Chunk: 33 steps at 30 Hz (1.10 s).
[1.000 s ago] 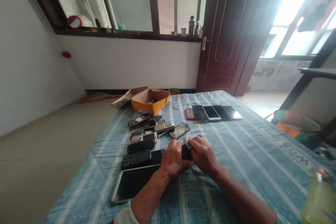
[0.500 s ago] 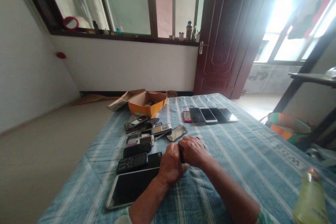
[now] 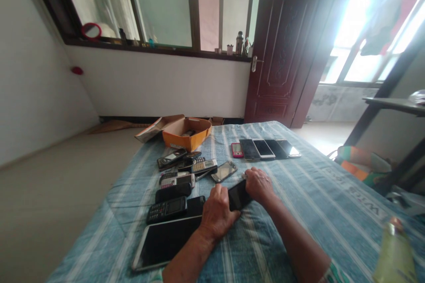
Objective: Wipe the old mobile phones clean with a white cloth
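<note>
A dark phone [image 3: 238, 194] is held above the striped cloth, between my two hands. My left hand [image 3: 217, 214] is closed round its left end, the thumb along the lower edge. At the other end, my right hand [image 3: 260, 185] has its fingers curled on the phone's upper right corner. A small pale bit shows by those fingers, too small to name. Just beyond lies a silver-framed touch phone [image 3: 225, 171]. Left of my hands are a white-edged tablet [image 3: 169, 241], a black keypad phone [image 3: 167, 208] and a pile of older phones [image 3: 199, 166].
An orange cardboard box [image 3: 179, 141] with its lid raised stands at the far left edge. To its right, a red phone [image 3: 237, 150] and several flat smartphones [image 3: 264, 149] lie in a row. A yellowish bottle [image 3: 394, 252] is at the near right. A dark red door [image 3: 279, 66] stands behind.
My right hand has moved right, away from my left hand, and the phone's dark face now shows between them. The view has tilted slightly; the other phones have stayed put.
</note>
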Each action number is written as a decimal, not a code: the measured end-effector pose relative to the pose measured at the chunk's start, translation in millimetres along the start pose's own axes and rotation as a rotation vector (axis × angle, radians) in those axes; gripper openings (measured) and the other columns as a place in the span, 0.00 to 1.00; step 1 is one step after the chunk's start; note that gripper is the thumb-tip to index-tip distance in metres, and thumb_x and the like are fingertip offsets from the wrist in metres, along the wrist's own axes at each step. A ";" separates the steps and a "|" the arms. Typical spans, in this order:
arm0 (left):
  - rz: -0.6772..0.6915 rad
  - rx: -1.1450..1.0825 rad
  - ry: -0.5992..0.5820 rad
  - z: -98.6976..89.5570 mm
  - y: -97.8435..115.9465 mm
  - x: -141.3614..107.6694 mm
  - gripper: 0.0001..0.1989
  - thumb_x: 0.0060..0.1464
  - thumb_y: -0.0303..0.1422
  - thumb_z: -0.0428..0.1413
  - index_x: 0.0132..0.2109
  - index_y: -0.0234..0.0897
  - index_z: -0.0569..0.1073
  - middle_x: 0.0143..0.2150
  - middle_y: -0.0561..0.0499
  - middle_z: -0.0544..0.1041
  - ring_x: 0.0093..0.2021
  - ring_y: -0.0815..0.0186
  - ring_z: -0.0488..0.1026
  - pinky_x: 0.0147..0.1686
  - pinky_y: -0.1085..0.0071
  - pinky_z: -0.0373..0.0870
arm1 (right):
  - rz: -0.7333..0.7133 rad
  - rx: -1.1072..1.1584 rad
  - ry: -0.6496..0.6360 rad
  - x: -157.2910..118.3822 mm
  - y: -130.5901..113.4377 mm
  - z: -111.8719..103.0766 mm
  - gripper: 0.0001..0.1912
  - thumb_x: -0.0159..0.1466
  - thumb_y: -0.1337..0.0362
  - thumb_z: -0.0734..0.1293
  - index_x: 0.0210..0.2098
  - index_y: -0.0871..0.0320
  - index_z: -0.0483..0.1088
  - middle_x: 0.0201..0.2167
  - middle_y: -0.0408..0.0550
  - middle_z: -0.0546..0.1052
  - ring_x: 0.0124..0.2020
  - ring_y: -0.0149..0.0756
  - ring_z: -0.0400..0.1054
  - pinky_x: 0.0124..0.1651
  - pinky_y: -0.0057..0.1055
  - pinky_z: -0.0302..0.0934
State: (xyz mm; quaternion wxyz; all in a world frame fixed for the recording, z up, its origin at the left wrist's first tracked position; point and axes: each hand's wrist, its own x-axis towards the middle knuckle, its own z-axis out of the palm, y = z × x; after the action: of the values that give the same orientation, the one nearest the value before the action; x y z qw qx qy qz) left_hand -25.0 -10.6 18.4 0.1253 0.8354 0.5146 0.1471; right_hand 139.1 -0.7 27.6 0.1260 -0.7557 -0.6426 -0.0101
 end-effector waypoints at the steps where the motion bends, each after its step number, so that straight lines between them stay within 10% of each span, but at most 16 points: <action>1: -0.007 -0.001 -0.006 -0.2 0.0 0.4 0.18 0.43 0.35 0.61 0.42 0.38 0.67 0.45 0.45 0.69 0.51 0.56 0.69 0.45 0.67 0.67 | 0.025 0.009 -0.001 0.5 2.1 1.4 0.15 0.64 0.72 0.56 0.38 0.59 0.74 0.40 0.53 0.76 0.43 0.39 0.69 0.40 0.31 0.53; 20: 0.067 0.056 -0.064 -5.0 -8.7 3.6 0.15 0.47 0.43 0.59 0.37 0.37 0.73 0.44 0.45 0.71 0.49 0.56 0.69 0.47 0.66 0.67 | 0.155 0.209 -0.086 -15.3 34.2 -5.4 0.11 0.60 0.65 0.61 0.33 0.55 0.77 0.31 0.47 0.79 0.33 0.34 0.69 0.29 0.26 0.48; 33: 0.143 0.084 -0.172 -18.1 -15.2 13.3 0.23 0.60 0.49 0.49 0.41 0.34 0.77 0.44 0.42 0.71 0.48 0.56 0.70 0.45 0.66 0.68 | 0.155 0.195 0.072 -39.0 -3.7 -5.4 0.13 0.62 0.69 0.59 0.40 0.54 0.74 0.35 0.48 0.79 0.36 0.38 0.71 0.33 0.30 0.48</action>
State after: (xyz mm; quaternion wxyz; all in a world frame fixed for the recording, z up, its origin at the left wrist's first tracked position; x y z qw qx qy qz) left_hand -38.7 9.1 31.2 0.1231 0.8841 0.4465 0.0616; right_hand 129.5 -39.1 26.7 0.2223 -0.7864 -0.5753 0.0348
